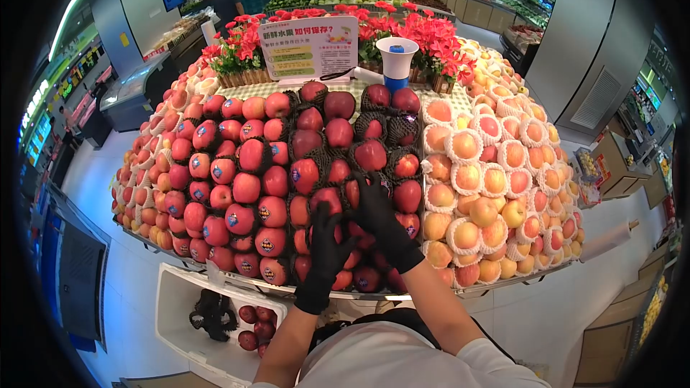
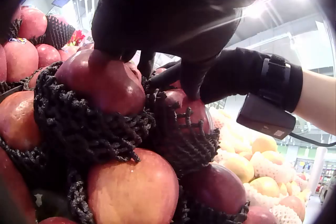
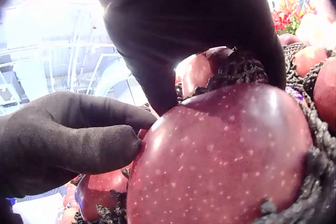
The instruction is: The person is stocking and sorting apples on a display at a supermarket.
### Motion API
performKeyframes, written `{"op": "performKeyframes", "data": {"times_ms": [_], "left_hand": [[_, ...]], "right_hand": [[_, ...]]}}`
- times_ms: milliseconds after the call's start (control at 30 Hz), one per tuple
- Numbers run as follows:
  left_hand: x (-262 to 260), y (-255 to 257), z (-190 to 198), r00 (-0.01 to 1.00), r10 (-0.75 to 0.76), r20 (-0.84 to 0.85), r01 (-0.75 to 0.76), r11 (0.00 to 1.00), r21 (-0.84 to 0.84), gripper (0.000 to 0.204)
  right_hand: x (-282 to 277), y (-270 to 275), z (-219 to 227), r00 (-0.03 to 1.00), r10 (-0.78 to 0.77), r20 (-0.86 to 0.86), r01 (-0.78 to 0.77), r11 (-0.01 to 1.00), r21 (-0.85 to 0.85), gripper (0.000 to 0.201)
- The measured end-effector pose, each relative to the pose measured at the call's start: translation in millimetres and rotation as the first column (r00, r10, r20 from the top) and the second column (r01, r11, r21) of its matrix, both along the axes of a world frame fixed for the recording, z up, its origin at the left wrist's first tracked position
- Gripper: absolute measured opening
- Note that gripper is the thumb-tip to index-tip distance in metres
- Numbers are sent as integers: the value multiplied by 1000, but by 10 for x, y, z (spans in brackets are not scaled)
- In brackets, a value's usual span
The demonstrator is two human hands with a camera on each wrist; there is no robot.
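Both hands wear black gloves and work among dark red apples in black foam nets. In the head view, the left hand (image 1: 329, 246) lies lower and further left than the right hand (image 1: 379, 214). Seen from the left wrist, the left hand (image 2: 173, 16) has its fingertips over a glossy red apple (image 2: 113, 85); the right hand (image 2: 223, 77) touches a netted apple (image 2: 186, 111) beside it. From the right wrist, the right hand (image 3: 194, 22) curls round a netted apple (image 3: 197, 74), behind a large speckled apple (image 3: 220, 155). The left hand (image 3: 68, 134) has finger and thumb at that large apple's side.
Peach-coloured fruit (image 1: 466, 145) in white nets fills the stand's right side, with more red apples (image 1: 246, 188) at left. A sign (image 1: 309, 50), red flowers (image 1: 431, 36) and a white-and-blue cup (image 1: 397, 61) stand behind. A white box (image 1: 172, 309) with apples and black nets sits below left.
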State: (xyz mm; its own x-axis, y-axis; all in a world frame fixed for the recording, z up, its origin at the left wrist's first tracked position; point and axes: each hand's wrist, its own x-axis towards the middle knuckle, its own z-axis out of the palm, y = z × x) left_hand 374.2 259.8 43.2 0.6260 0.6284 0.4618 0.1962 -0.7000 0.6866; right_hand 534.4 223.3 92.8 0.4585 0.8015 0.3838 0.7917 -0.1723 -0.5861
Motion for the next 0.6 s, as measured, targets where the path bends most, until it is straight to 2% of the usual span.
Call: {"op": "performKeyframes", "data": {"times_ms": [33,67,133,233,367,433,500,600], "left_hand": [[-7,10,-24,1000,2,-3,-2,1000,3,66],[-14,9,-51,1000,0,27,0,1000,-6,65],[10,8,-55,996,1,91,0,1000,-17,63],[4,-6,25,999,-5,45,7,1000,-23,60],[1,-26,95,997,-2,71,2,1000,-4,58],[-4,-26,106,998,-10,69,11,1000,-12,57],[-16,-15,127,999,-9,53,8,1000,17,56],[-18,-41,164,998,-7,67,6,1000,8,54]], "right_hand": [[-4,32,-70,999,-18,43,15,997,72,86],[7,27,-140,1000,-8,7,8,999,51,86],[6,-2,26,998,13,-62,-12,1000,15,87],[101,25,40,980,-12,-200,19,999,33,94],[218,32,162,937,-50,-347,81,994,76,100],[235,-36,264,923,-57,-380,110,987,118,102],[228,-182,396,875,-12,-484,105,980,166,102],[307,-356,403,873,-21,-487,148,963,224,102]]}}
